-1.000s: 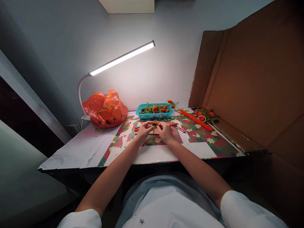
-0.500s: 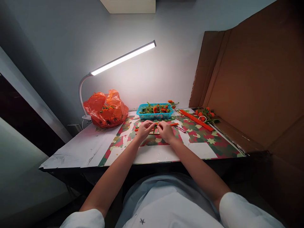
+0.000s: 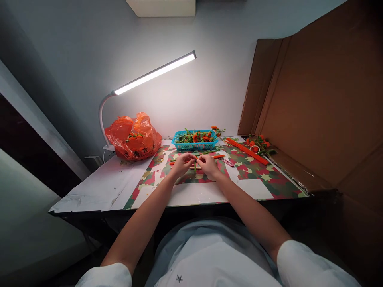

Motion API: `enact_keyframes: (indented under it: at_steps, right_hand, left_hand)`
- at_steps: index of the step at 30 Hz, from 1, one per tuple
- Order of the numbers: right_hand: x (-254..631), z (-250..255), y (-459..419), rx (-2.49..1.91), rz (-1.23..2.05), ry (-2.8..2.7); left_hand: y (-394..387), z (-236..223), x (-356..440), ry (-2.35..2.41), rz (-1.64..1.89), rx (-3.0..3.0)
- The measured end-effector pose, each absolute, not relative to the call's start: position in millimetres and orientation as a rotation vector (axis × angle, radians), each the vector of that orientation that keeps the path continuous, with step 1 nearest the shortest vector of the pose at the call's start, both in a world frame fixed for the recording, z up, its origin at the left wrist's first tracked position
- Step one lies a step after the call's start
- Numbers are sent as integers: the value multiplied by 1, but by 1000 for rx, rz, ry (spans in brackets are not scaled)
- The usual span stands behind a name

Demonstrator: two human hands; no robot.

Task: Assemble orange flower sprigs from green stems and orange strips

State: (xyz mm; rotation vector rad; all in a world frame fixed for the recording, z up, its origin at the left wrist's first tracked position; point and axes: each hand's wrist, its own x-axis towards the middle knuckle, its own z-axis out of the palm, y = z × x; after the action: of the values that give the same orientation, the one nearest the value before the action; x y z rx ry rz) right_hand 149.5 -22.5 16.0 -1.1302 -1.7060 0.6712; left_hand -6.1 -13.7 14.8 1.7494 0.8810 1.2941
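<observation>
My left hand and my right hand meet over the middle of the table, fingertips pinched together. Between them is a short green pipe cleaner, one end pointing down toward me; the fingers hide its upper part. An orange pipe cleaner lies behind the hands, sticking out on both sides. Another green stem rests just beyond. Right of my right hand lies a small pink tool, too small to make out.
A blue basket with orange flowers and green stems stands behind my hands. At left sits an orange plastic bag under a lamp. An orange pipe cleaner bundle, a white ring and flowers lie right, beside a cardboard wall.
The fingertips have shifted slightly around the green pipe cleaner, and its lower end now hangs straighter and shows more. Both hands stay in the same place.
</observation>
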Motion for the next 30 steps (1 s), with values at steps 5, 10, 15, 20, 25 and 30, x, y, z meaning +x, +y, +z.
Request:
enact_keyframes:
  at_steps: [5, 10, 15, 20, 25, 30]
  right_hand:
    - [149, 16, -18, -1091, 1166, -1504]
    - [155, 17, -22, -1107, 689, -1612]
    - [164, 19, -24, -897, 259, -1969]
    - [164, 17, -22, -952, 41, -2153]
    - [163, 19, -22, -1004, -73, -2270]
    - [156, 19, -26, -1135, -227, -2250]
  left_hand:
    - [-13, 13, 0, 917, 1488, 1828]
    - [-9, 9, -4, 960, 1357, 1479]
    - [-9, 12, -11, 894, 1168, 1331]
    - [-10, 17, -13, 956, 1038, 1271]
    - [-13, 19, -13, 985, 999, 1275]
    - [-12, 13, -9, 938, 1124, 1337]
